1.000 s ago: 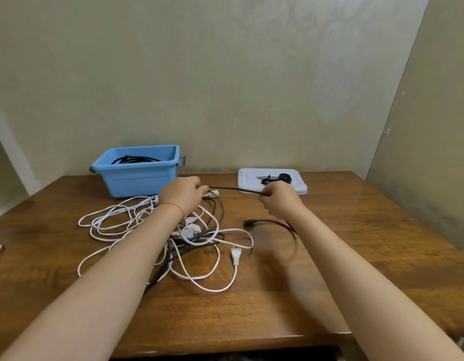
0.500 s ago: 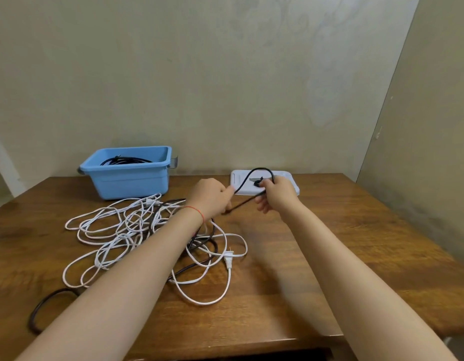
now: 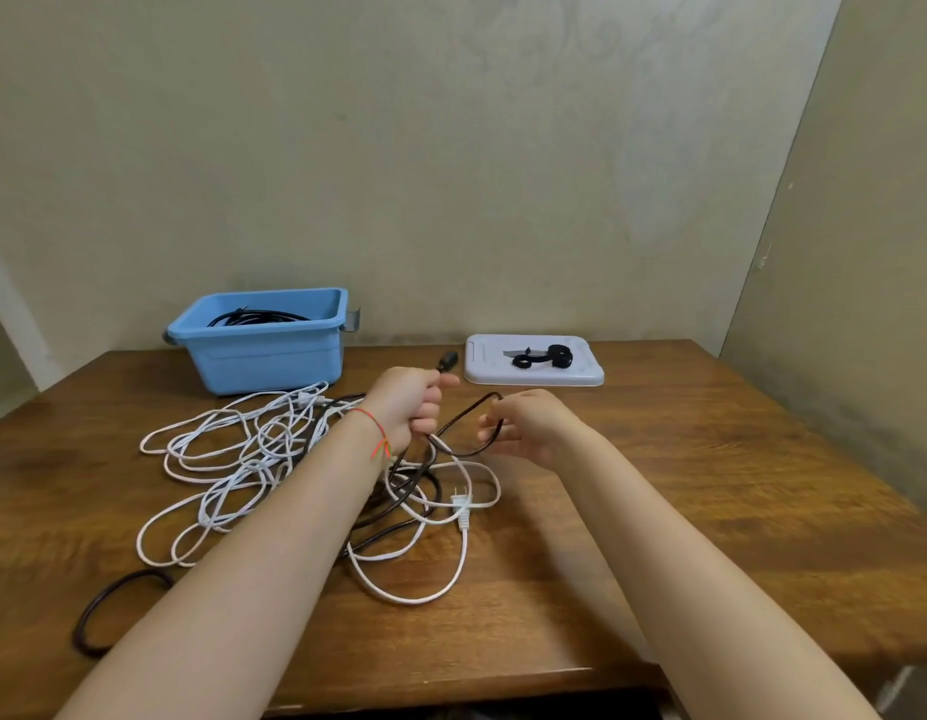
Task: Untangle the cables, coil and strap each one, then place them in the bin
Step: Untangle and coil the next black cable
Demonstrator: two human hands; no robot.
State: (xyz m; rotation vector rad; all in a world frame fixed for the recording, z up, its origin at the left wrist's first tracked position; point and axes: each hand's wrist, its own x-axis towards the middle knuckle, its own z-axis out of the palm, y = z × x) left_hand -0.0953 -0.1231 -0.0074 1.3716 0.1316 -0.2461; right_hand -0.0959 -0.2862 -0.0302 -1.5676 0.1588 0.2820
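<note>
One black cable already lies in the blue bin (image 3: 266, 350), while the left hand (image 3: 410, 407) grips the dark cable (image 3: 464, 415), the right hand's (image 3: 528, 426) fingers loop it, and the white cable (image 3: 253, 449) stays tangled on the bench (image 3: 710, 485).

The blue plastic bin (image 3: 266, 350) stands at the back of the wooden table (image 3: 710, 485). Right of the bin lies a white flat tray (image 3: 580, 374); before the bin sprawls the tangled white cable (image 3: 232, 459).
</note>
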